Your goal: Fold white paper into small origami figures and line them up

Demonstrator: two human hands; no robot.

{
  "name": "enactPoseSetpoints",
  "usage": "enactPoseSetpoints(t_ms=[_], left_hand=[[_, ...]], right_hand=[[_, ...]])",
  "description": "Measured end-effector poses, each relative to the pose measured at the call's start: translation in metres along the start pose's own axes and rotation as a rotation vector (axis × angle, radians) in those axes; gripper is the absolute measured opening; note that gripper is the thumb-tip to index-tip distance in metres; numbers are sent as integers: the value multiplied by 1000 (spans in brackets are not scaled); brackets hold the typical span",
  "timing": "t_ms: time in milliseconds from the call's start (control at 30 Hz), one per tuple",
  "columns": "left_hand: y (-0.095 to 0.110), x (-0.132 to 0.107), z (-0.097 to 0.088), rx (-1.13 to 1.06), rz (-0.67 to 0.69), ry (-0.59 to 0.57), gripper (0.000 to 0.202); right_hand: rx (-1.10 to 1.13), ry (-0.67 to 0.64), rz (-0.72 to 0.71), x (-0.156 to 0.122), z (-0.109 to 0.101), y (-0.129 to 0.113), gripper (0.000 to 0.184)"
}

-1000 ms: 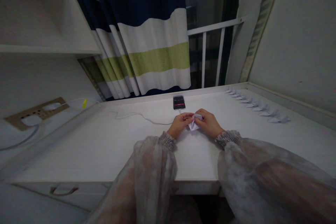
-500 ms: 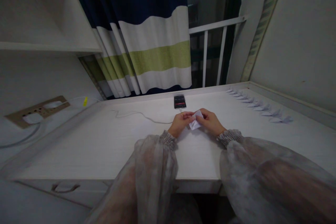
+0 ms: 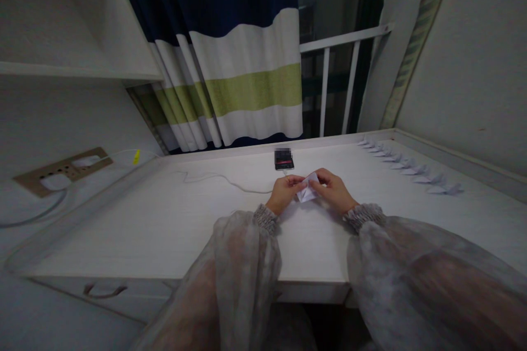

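Both my hands meet over the middle of a white desk (image 3: 164,219). Between them is a small folded piece of white paper (image 3: 308,191), held just above the desk. My left hand (image 3: 284,193) pinches its left side with closed fingers. On the paper's right side, my right hand (image 3: 335,189) grips with thumb and fingers closed. Sheer grey sleeves cover both forearms. A dark phone (image 3: 284,158) lies just beyond my hands with a white cable (image 3: 222,178) plugged into it.
A row of several small folded paper pieces (image 3: 407,170) lines the desk's far right edge by the wall. A power strip (image 3: 61,170) sits at the left. A striped curtain (image 3: 242,66) and a white window rail (image 3: 341,44) stand behind the desk. A drawer handle (image 3: 102,289) shows below.
The view has shifted slightly. My fingers have turned the folded paper a little between them; both hands stay at the same spot on the desk.
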State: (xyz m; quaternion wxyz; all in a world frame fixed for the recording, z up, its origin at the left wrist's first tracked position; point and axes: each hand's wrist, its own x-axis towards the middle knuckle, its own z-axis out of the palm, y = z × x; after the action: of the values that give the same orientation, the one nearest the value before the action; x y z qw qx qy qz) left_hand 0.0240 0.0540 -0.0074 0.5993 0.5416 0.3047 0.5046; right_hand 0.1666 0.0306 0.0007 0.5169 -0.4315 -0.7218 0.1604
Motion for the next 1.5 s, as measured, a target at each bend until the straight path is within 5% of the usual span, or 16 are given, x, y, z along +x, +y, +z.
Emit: enactPoseSetpoints(t_ms=[1500], left_hand=[[-1,-1,-6,16,-117,-16,29]], right_hand=[[149,37,88,4,-7,-2,22]])
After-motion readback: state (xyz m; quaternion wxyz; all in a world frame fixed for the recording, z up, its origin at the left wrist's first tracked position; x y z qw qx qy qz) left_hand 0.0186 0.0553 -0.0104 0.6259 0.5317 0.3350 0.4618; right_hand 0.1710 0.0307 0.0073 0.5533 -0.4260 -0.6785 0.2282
